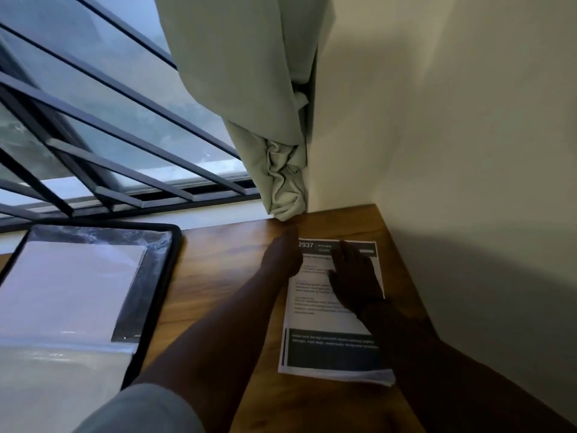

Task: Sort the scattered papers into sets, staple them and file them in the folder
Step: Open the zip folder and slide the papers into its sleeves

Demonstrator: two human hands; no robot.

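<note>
Wooden desk (218,260): a paper stack (331,326) lies beside the open folder (150,295), right hand (356,279) flat-fingered on top, left hand (282,257) at its edge, grip unclear; misaligned sheets would likely staple crooked.

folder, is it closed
No, the folder lies open on the table, showing a clear sleeve with a white sheet inside.
</note>
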